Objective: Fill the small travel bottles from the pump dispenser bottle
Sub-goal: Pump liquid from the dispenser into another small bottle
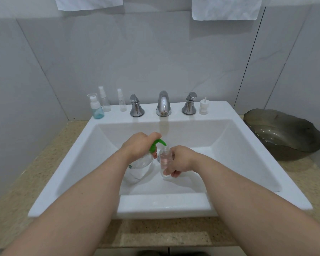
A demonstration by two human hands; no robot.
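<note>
While the left hand (139, 145) is clutching the pump dispenser bottle (139, 166) over the sink (174, 206), the right hand (182, 160), at its three o'clock, is gripping the light, probably slippery travel bottle (165, 159) mid-body, likely the steadiest hold.

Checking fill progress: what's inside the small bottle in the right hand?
The small bottle is clear, its neck open under the green spout of the pump dispenser bottle. No liquid line shows; the right hand wraps its right side and base, hiding the level.
</note>
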